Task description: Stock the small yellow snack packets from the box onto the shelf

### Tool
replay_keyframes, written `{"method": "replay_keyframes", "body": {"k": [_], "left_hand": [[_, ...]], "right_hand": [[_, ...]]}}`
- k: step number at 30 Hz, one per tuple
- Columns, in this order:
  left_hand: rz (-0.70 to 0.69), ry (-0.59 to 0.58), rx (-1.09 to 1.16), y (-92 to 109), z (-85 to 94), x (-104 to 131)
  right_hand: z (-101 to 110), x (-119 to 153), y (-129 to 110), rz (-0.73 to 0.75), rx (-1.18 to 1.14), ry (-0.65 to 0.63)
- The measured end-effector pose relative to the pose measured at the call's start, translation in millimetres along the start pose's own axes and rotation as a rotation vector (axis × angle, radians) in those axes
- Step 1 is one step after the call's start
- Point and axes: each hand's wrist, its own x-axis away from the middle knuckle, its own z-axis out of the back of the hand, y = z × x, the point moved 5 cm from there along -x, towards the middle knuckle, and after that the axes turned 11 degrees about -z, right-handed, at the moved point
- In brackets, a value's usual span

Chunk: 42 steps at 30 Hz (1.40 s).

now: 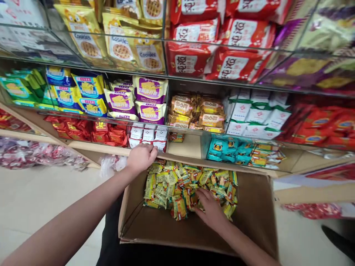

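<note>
My left hand [142, 157] is closed over the wooden front edge of the bottom shelf [183, 158], its curled fingers close to small white packets [148, 133]. Below, an open cardboard box [255, 207] holds a heap of small yellow-green and orange snack packets [163, 181]. My right hand [209, 208] reaches into this heap from the right. Its thumb and fingers are apart, touching the packets near an orange one [179, 207]; the fingertips are partly hidden among them.
Glass-fronted shelves carry yellow cookie bags [118, 40], red bags [235, 62], purple biscuit packs [151, 112] and brown-wrapped snacks [212, 118]. Teal packets [230, 149] lie in a low compartment right of a bare wooden one [184, 146]. Bagged red goods [41, 153] lie at floor level, left.
</note>
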Motion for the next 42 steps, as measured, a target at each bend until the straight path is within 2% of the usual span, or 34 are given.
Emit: {"method": "replay_keyframes", "body": {"k": [3,5,7,9,12,13,14,17,19,21,25,29,33,37,42], "left_hand": [[-0.027,0.014,0.004,3,4.9,1],[-0.052,0.028,0.016,4,11.7,2],[-0.089,0.058,0.041,8,20.9,3],[-0.145,0.1,0.067,21,28.9,10],[-0.276,0.154,0.22,63,28.5,35],[-0.313,0.167,0.404,82,24.1,46],[-0.287,0.142,0.614,98,15.7,57],[-0.035,-0.056,1.188,141,-21.1,84],[0.153,-0.164,1.438,157,-40.3,94],[0.264,-0.205,1.56,162,-48.0,98],[0.273,-0.238,1.591,163,-43.3,95],[0.34,-0.185,1.541,165,-40.4,97],[0.325,-0.159,1.354,164,-43.4,101],[0.255,-0.101,1.169,157,-42.7,102],[0.173,-0.031,1.075,149,-33.3,99]], "right_hand": [[-28,-8,4,-0.008,0.022,-0.011],[-32,-13,1,0.017,0.0,-0.018],[-24,-15,1,0.018,-0.054,0.017],[-7,-14,5,-0.026,-0.181,0.113],[22,-5,13,-0.18,-0.514,0.285],[28,0,14,-0.229,-0.636,0.311],[33,5,13,-0.268,-0.746,0.317],[41,18,1,-0.321,-0.946,0.294],[43,26,-6,-0.331,-0.982,0.28],[45,31,-9,-0.306,-0.976,0.296],[51,36,-10,-0.252,-0.852,0.423],[44,39,-4,-0.358,-0.873,0.513],[29,41,0,-0.426,-0.989,0.568],[16,41,-4,-0.447,-1.139,0.549],[14,43,-15,-0.524,-1.354,0.436]]}}
